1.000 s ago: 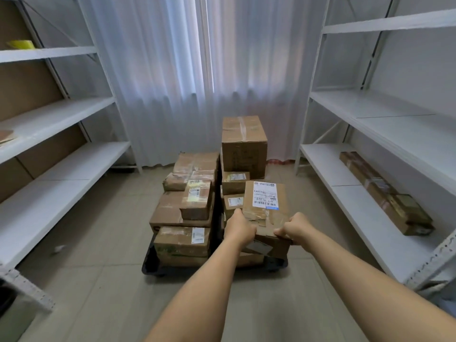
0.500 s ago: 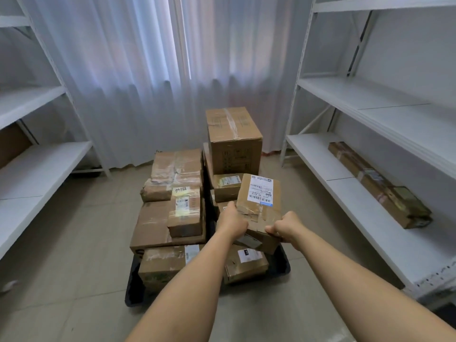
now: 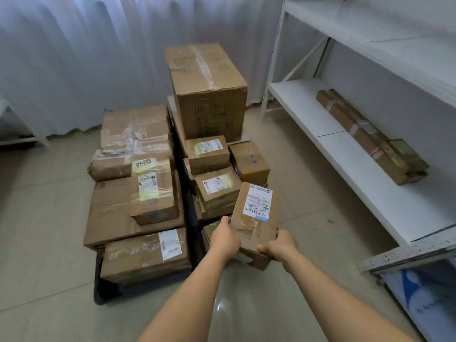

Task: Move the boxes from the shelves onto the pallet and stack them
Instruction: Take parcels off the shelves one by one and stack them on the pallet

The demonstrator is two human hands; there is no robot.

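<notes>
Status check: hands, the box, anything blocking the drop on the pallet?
Left hand and right hand both grip the labelled box. Box held above pallet's near right corner. Long box remains on shelf. Nothing blocking.

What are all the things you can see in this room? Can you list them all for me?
Held box: one, brown with a white label, above the pallet's near right corner.
Stacked boxes: about ten, brown cardboard, on the pallet; exact count hidden by the stacking.
Tall box: one, brown, taped, at the back of the stack.
Pallet: one, dark, on the floor under the boxes.
Long box: one, brown, lying on the right shelf.
Right shelf: one, white.
Curtain: white, along the back wall.
Floor: pale tiles.
Left hand: one, gripping the held box's left edge.
Right hand: one, gripping its right edge.
</notes>
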